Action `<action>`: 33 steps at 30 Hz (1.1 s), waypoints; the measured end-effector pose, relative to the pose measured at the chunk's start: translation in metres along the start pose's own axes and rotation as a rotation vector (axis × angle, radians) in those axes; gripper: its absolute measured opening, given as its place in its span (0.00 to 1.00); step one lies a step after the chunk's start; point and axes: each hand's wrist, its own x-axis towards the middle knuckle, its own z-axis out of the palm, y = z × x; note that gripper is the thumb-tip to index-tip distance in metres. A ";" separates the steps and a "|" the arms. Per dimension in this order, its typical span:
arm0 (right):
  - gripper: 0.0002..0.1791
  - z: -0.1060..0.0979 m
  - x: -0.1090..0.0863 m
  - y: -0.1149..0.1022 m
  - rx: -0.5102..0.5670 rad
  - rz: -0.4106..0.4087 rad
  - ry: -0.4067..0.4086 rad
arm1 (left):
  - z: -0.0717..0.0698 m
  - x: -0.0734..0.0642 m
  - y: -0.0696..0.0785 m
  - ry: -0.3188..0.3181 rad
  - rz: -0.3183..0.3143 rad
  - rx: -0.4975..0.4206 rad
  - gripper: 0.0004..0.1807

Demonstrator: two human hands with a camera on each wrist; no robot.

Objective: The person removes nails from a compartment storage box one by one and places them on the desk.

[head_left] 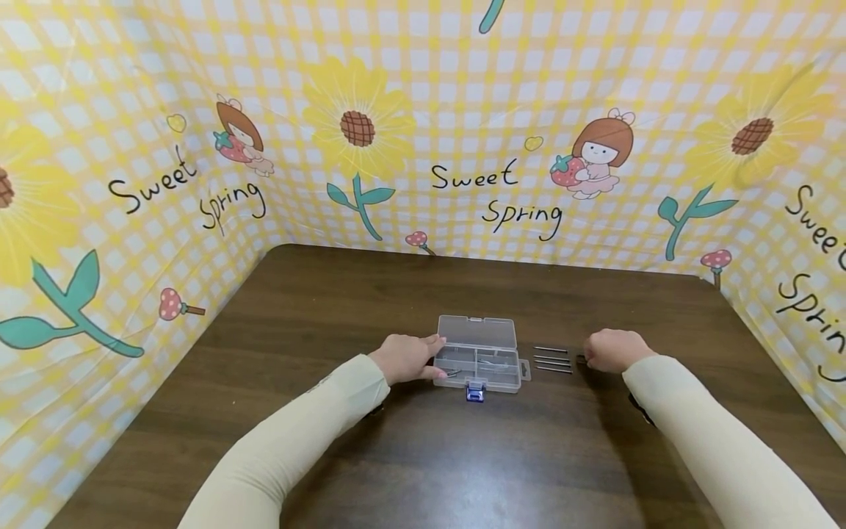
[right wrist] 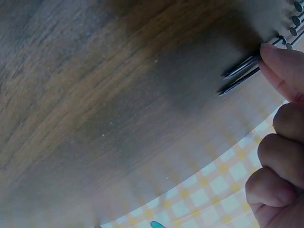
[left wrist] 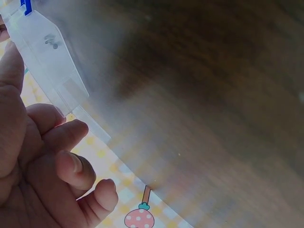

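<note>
A clear plastic compartment box stands on the table with its lid raised and a blue latch at its front. My left hand grips the box's left end, thumb at the front corner and a finger by the hinge side. Small metal pieces lie in its compartments. To the right of the box, several steel nails lie in a row. Beyond them my right hand pinches a dark nail between thumb and forefinger, close over the tabletop. Another nail shows just beside it.
The dark wood-grain table meets a yellow checked cloth along its back and sides. A clear hanging tab sticks out from the box's right end, toward the row of nails.
</note>
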 end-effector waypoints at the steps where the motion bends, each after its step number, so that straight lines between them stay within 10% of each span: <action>1: 0.12 0.000 0.001 0.000 -0.002 -0.005 0.004 | 0.000 0.000 0.000 0.002 0.000 0.000 0.40; 22: 0.08 -0.018 0.020 -0.017 -0.033 -0.047 0.029 | 0.000 -0.001 -0.003 -0.004 -0.005 -0.027 0.40; 33: 0.03 -0.028 0.031 -0.034 0.165 -0.030 0.009 | 0.004 0.000 -0.002 0.007 0.010 -0.046 0.40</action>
